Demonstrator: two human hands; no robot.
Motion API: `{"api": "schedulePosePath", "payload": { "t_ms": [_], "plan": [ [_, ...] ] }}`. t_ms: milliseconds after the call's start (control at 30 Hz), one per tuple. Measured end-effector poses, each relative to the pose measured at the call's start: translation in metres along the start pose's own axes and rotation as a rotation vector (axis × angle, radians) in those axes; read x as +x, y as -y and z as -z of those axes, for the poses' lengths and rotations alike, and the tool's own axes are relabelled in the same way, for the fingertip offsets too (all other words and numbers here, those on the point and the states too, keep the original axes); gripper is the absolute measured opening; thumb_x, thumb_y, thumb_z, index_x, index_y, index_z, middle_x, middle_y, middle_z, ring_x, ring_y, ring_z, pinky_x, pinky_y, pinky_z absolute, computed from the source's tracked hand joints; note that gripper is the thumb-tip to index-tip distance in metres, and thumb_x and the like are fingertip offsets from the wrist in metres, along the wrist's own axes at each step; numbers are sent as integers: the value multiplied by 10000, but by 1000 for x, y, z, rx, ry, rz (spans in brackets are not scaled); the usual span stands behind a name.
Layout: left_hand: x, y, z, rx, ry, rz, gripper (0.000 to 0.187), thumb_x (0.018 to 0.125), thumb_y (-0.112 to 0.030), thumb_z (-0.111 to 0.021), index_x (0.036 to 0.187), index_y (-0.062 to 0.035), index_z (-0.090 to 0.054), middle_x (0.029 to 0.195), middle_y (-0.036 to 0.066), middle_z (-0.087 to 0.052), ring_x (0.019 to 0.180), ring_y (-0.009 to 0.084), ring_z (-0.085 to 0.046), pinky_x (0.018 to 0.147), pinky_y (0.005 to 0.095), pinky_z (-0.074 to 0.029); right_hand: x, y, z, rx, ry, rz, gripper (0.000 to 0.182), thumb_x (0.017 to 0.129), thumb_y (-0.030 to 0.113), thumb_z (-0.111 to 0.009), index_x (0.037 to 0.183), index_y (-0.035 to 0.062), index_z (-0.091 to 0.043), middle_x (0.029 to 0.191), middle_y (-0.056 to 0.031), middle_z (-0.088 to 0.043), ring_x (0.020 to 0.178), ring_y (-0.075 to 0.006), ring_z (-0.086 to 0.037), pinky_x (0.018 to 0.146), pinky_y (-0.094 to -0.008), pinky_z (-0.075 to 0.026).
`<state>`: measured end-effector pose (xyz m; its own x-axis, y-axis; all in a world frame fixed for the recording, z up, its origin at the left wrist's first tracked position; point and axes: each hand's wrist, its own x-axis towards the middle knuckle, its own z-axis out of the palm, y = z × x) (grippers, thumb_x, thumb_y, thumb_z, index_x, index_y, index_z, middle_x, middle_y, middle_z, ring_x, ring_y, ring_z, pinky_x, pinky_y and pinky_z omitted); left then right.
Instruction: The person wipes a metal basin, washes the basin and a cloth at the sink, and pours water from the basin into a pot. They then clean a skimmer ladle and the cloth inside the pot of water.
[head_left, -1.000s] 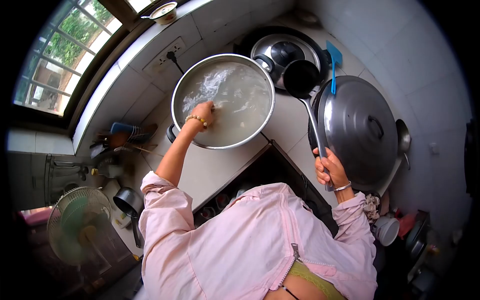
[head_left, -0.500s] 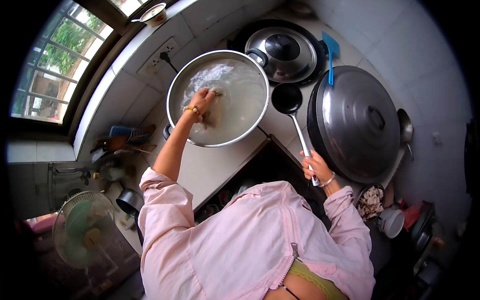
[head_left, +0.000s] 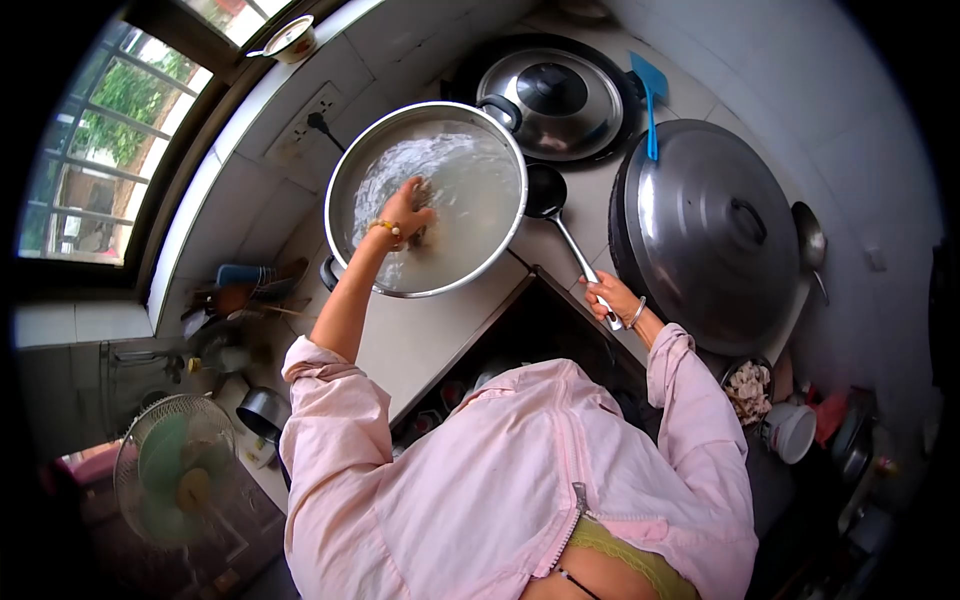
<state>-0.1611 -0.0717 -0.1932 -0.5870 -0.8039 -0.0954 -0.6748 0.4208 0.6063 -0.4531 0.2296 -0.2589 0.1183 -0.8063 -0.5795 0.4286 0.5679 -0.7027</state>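
Observation:
A large metal pot (head_left: 507, 230) of cloudy water stands on the counter at the upper middle. My left hand (head_left: 405, 212) is inside it at the water, fingers curled around a small brownish-grey wad; I cannot tell what that is. Ripples spread over the water beside the fingers. My right hand (head_left: 612, 298) grips the silver handle of a ladle (head_left: 546, 192) with a round black bowl. That bowl is close against the pot's right rim, outside the pot.
Right of the ladle sits a big wok with a domed lid (head_left: 715, 230), a blue spatula (head_left: 652, 95) lying across its edge. Behind is a smaller lidded pan (head_left: 550, 100). A saucepan (head_left: 264, 412) and a fan (head_left: 175, 470) are at left. A bowl of pale pieces (head_left: 747, 392) stands at right.
My left hand has shifted slightly within the pot, and the water ripples more. My right hand has brought the ladle left and up, its bowl now closer to the pot rim.

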Motion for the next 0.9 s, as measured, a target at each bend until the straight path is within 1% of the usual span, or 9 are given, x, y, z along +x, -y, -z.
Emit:
{"api": "schedulePosePath", "payload": {
  "t_ms": [100, 300, 333, 367, 433, 467, 700, 800, 900],
  "plan": [
    [3, 11, -8, 116, 10, -153, 635, 603, -170, -638, 1188, -63, -416, 1062, 205, -516, 977, 336, -511, 861, 349, -407, 7, -1, 6, -56, 10, 9, 235, 859, 162, -434, 1047, 28, -392, 630, -20, -457, 395, -80, -423, 389, -226, -419],
    [-17, -17, -4, 381, 200, 4, 485, 674, -128, -518, 1155, -139, -459, 1059, 168, -463, 917, 319, -535, 766, 376, -447, 31, -19, 20, -275, -218, 23, 182, 856, 156, -430, 974, 19, -448, 620, -36, -479, 428, -89, -472, 406, -242, -457],
    [-18, -20, -4, 469, 217, 46, 473, 683, -130, -507, 1154, -137, -458, 1047, 164, -476, 910, 329, -536, 752, 382, -450, 41, -27, 30, -430, -288, 14, 227, 813, 134, -474, 994, -4, -462, 658, -87, -532, 519, -195, -555, 500, -312, -496],
    [-18, -20, -3, 556, 234, 89, 462, 693, -133, -496, 1153, -136, -456, 1034, 160, -489, 903, 338, -536, 737, 388, -452, 48, -36, 38, -435, -280, 15, 227, 813, 134, -474, 994, -4, -462, 658, -87, -532, 519, -195, -555, 500, -312, -496],
    [-14, -13, -3, 576, 237, 85, 413, 715, -148, -506, 1127, -139, -484, 1000, 160, -534, 880, 343, -543, 730, 383, -450, 55, -45, 43, -1292, -599, 370, 331, 755, 99, -514, 1059, -16, -451, 747, -165, -575, 722, -336, -582, 683, -383, -486],
    [-12, -9, -3, 440, 218, 88, 385, 735, -166, -515, 1117, -127, -497, 981, 155, -555, 870, 319, -556, 733, 365, -450, 59, -43, 43, -1235, -625, 205, 432, 691, 85, -546, 1098, -16, -442, 940, -226, -558, 885, -380, -525, 812, -376, -420],
    [-14, -7, 23, -373, 137, 137, 433, 761, -226, -587, 1148, -59, -489, 963, 118, -579, 909, 185, -546, 790, 282, -425, 42, -22, 14, -1417, -731, 118, 538, 687, 48, -569, 1188, 27, -374, 1125, -228, -442, 1040, -357, -451, 879, -389, -379],
    [-16, 1, 28, -290, 146, 96, 485, 732, -170, -593, 1184, -68, -449, 1008, 132, -555, 961, 208, -522, 821, 294, -415, 28, -2, -10, -1512, -775, 460, 484, 699, 35, -547, 1162, 19, -408, 1030, -205, -500, 941, -333, -519, 827, -387, -420],
    [-22, -7, 31, -155, 137, 5, 494, 674, -137, -597, 1144, -58, -469, 941, 182, -580, 878, 288, -568, 798, 333, -444, -9, 70, -80, -938, -309, 600, 374, 737, 13, -499, 1109, 1, -459, 912, -146, -553, 810, -240, -590, 690, -306, -481]
  ]
}}
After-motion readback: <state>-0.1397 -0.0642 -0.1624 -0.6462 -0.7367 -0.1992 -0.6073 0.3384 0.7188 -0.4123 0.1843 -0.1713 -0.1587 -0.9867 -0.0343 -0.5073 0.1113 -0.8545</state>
